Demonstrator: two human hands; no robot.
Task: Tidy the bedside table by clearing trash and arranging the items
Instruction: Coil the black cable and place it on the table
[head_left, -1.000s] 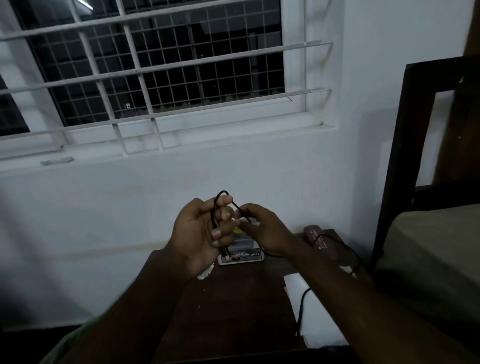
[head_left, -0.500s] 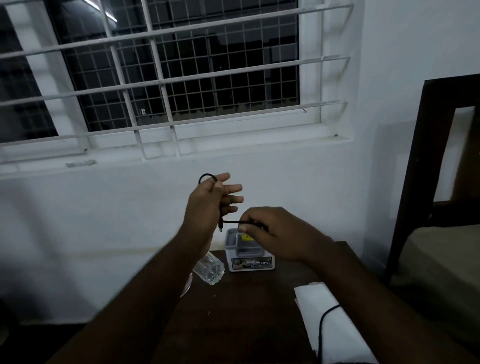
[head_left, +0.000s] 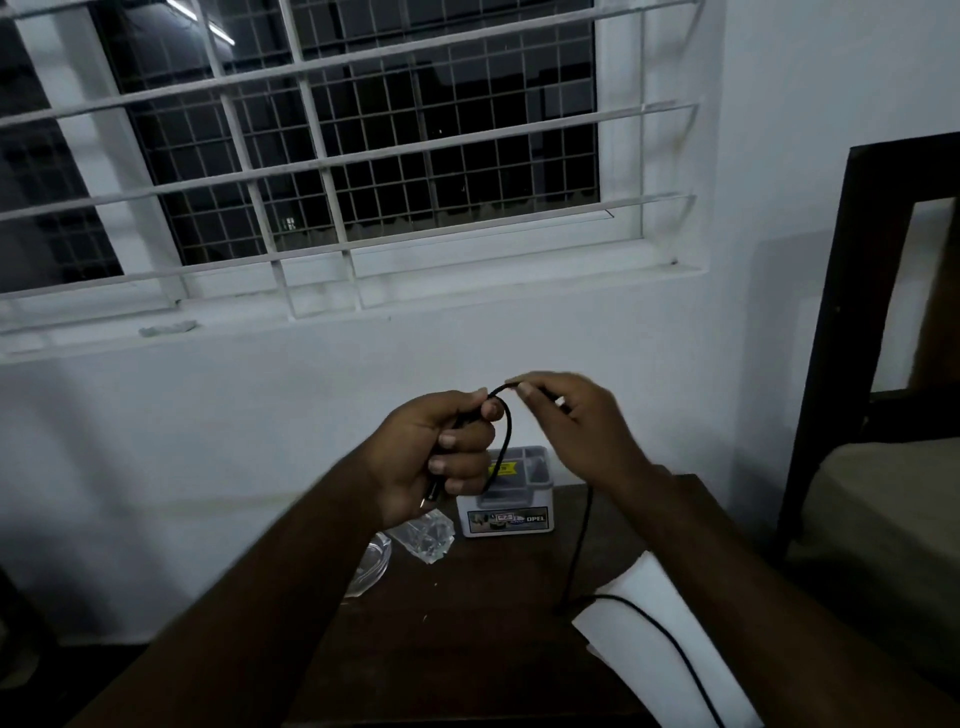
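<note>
A thin black cable (head_left: 577, 551) runs from both hands down over the dark wooden bedside table (head_left: 478, 644) and across a white sheet of paper (head_left: 670, 649). My left hand (head_left: 436, 457) is closed around a loop of the cable, its plug end poking out below the palm. My right hand (head_left: 576, 426) pinches the cable just right of the left hand, above the table. Behind the hands stands a small white plastic box (head_left: 511, 514) labelled OPEL. A crumpled clear plastic wrapper (head_left: 423, 535) lies left of the box.
A clear glass dish (head_left: 371, 566) sits at the table's left edge, partly hidden by my left forearm. A white wall and a barred window (head_left: 332, 156) are behind the table. A dark bed frame (head_left: 852, 322) with a mattress (head_left: 893, 519) stands to the right.
My left hand has closed from spread fingers into a fist around the cable loop. My right hand rose from near the box to pinch the cable beside the left hand.
</note>
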